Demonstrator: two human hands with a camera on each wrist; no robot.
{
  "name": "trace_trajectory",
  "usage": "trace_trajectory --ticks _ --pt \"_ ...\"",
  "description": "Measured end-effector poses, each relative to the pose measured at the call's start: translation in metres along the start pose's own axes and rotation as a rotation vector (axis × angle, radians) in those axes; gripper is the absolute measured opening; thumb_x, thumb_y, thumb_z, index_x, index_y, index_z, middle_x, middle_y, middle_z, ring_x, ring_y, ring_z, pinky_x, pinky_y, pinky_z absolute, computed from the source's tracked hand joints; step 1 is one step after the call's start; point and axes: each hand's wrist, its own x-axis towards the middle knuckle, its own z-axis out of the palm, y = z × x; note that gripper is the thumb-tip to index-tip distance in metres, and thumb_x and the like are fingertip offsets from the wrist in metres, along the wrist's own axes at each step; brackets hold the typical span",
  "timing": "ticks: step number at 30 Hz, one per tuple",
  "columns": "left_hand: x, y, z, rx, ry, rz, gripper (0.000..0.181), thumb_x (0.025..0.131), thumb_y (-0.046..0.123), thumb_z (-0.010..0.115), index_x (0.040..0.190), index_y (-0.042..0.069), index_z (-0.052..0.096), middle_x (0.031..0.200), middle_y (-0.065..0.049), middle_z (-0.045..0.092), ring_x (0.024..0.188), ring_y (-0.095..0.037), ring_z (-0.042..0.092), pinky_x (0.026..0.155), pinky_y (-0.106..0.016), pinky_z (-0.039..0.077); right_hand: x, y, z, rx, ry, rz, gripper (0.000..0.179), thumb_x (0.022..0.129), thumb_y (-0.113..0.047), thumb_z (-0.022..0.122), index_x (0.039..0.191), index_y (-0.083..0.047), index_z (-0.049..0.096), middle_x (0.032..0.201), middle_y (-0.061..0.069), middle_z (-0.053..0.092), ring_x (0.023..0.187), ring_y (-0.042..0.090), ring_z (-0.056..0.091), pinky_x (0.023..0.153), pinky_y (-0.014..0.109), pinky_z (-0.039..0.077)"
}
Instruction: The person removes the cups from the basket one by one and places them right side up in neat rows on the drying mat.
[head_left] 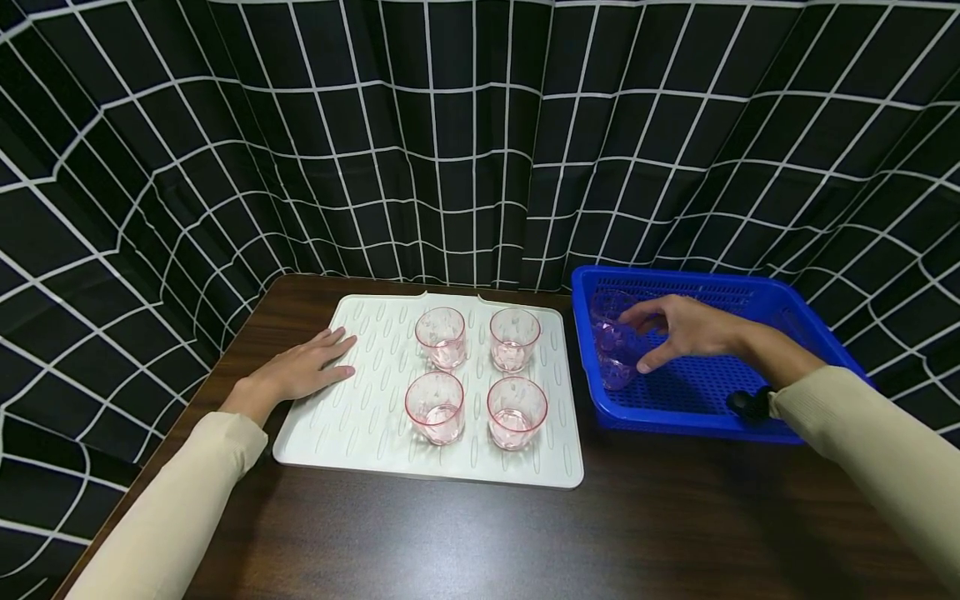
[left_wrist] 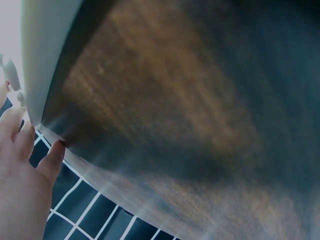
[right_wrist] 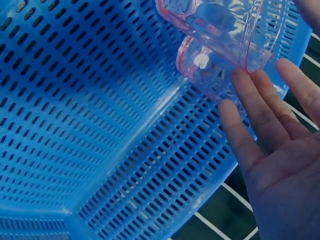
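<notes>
Your right hand [head_left: 678,327] is reaching into the blue basket [head_left: 697,423] with thumb and fingers spread apart, and its fingertips are hovering at or against the clear, pink-tinted glasses [head_left: 617,373] there; you cannot tell whether they are actually touching. At least two of these glasses are sitting along the basket's left side, one farther and one nearer. Around them the basket's perforated floor and walls are showing, and a small black object [head_left: 748,404] is sitting at your right cuff, over the near rim.

Just left of the basket, a white ridged tray [head_left: 352,433] is lying on the table. On its right half four pink-rimmed tumblers are standing upright, apart from each other, in two rows: far left [head_left: 442,337], far right [head_left: 514,340], near left [head_left: 437,412] and near right [head_left: 514,417]. Your left hand [head_left: 303,368] is resting at the tray's left edge, its fingers extended and its thumb apart. The dark wood table [head_left: 450,542] is extending nearer, and a black curtain [head_left: 375,125] with white grid lines is hanging behind everything.
</notes>
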Motion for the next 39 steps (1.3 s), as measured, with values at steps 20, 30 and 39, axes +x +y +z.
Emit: trace_trajectory --ticks 20,30,39 --pt "0.001 0.0 0.0 0.005 0.004 0.0 0.072 0.101 0.053 0.049 0.157 0.013 0.03 0.164 -0.017 0.017 0.151 -0.04 0.009 0.112 -0.07 0.017 0.004 -0.004 0.003 0.012 -0.07 0.001 0.077 0.075 -0.015 0.088 0.139 0.004 0.051 0.142 0.03 0.048 0.128 0.052 0.048 0.093 0.058 0.05" --pt "-0.002 0.0 -0.001 -0.007 0.003 0.004 0.07 0.102 0.05 0.049 0.157 0.012 0.03 0.164 -0.018 0.017 0.151 -0.04 0.009 0.113 -0.068 0.016 0.006 -0.008 0.003 -0.04 -0.07 0.001 0.075 0.075 -0.017 0.088 0.138 0.005 0.053 0.138 0.03 0.052 0.126 0.049 0.051 0.093 0.056 0.051" --pt "-0.003 0.0 0.0 -0.013 0.005 0.015 0.07 0.102 0.049 0.049 0.157 0.011 0.03 0.164 -0.019 0.018 0.151 -0.041 0.009 0.113 -0.068 0.016 -0.003 -0.014 -0.009 -0.063 0.024 0.015 0.073 0.079 -0.019 0.085 0.138 0.006 0.052 0.136 0.028 0.056 0.126 0.047 0.052 0.099 0.059 0.045"
